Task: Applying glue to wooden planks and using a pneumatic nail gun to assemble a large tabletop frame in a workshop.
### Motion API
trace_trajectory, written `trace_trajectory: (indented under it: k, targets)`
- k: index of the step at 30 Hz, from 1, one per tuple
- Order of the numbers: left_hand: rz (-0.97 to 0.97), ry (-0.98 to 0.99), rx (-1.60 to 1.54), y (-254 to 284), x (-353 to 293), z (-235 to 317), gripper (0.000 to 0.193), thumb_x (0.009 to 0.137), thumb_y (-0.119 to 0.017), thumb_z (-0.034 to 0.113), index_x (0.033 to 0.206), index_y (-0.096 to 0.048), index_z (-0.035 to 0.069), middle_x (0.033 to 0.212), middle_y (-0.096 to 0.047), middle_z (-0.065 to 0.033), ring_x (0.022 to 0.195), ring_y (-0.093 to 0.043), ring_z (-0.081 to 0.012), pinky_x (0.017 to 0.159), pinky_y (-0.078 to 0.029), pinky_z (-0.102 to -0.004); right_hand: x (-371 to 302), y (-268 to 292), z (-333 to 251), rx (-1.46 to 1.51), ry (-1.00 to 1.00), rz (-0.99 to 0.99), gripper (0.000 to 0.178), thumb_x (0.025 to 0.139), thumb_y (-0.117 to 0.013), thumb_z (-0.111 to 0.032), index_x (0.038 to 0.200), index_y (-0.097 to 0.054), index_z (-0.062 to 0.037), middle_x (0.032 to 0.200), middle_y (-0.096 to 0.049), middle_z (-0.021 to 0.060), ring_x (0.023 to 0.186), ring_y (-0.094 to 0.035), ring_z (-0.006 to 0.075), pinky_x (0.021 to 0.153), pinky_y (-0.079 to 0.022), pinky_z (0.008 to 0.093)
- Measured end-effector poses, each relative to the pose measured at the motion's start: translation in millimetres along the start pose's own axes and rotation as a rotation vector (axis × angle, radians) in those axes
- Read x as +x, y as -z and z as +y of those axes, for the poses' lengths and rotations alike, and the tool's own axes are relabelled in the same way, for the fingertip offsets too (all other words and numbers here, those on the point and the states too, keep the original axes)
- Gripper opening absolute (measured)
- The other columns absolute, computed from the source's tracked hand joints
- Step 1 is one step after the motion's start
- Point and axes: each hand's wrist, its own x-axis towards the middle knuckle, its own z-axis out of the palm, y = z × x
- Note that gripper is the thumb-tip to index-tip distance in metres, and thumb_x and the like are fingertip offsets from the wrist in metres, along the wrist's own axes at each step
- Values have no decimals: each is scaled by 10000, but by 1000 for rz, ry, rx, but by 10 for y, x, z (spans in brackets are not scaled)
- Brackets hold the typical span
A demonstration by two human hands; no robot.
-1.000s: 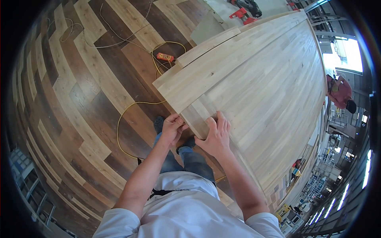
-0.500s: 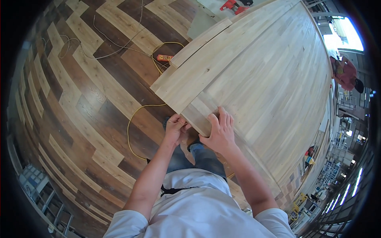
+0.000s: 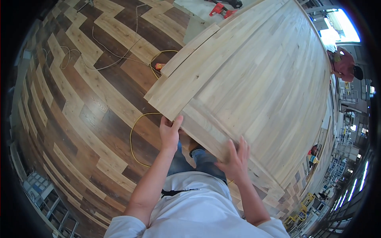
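A big pale wooden panel [image 3: 254, 79], glued up from many strips, stretches away from me above a patterned plank floor. My left hand [image 3: 170, 133] grips the panel's near corner, fingers curled over its edge. My right hand [image 3: 235, 156] lies flat with spread fingers on a narrower pale board [image 3: 202, 129] at the panel's near edge. My legs in jeans show just under that edge.
A yellow cable [image 3: 137, 131] loops across the floor to an orange tool [image 3: 160, 66] by the panel's left side. Thin white cords [image 3: 99, 43] trail farther left. Red tools [image 3: 219, 8] lie at the far end. A person in a red top [image 3: 344, 65] stands at right.
The view has drawn closer to the panel. My right hand has slid to the right along the near board; my left hand stays on the corner.
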Motion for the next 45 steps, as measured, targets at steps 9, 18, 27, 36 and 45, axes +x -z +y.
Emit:
trace_trajectory:
  k: [9, 18, 27, 36, 45]
  targets:
    - [35, 37, 2, -28, -27, 7, 442, 846, -733, 155, 1207, -519, 16, 1077, -631, -54, 921, -637, -128, 706, -573, -279, -176, -116, 552, 3, 82, -33, 1013, 459, -881, -218, 1381, -466, -160, 1379, -358, 205, 1247, -382, 398, 1036, -299, 514]
    - [31, -5, -104, -6, -5, -123, 489, 833, -747, 116, 1260, -534, 5, 1141, -634, -37, 971, -602, -94, 866, -478, -242, -181, -166, 565, -43, 99, -37, 1015, 476, -854, -193, 1398, -435, -133, 1372, -348, 240, 1240, -383, 412, 1035, -292, 520]
    - [-322, 108, -450, 365, 20, -536, 377, 974, -572, 236, 1310, -548, 67, 1143, -662, -58, 964, -671, -178, 813, -575, -336, 300, -141, -76, -4, 200, 53, 914, 580, -862, -339, 1346, -432, -87, 1406, -345, 265, 1277, -366, 434, 1032, -303, 535]
    - [-236, 165, -474, 298, 39, -630, 307, 957, -604, 219, 1214, -632, 52, 1050, -687, -42, 856, -680, -135, 707, -592, -272, 959, -408, -702, -38, 314, 136, 851, 602, -834, -309, 1314, -431, -75, 1365, -372, 255, 1233, -394, 434, 1016, -315, 537]
    - [-199, 181, -503, 286, 3, -640, 314, 944, -625, 185, 1225, -628, 46, 1052, -679, -43, 897, -668, -136, 737, -605, -300, 957, -448, -695, -96, 326, 135, 893, 595, -832, -286, 1336, -380, -75, 1365, -364, 262, 1208, -412, 439, 1009, -315, 544]
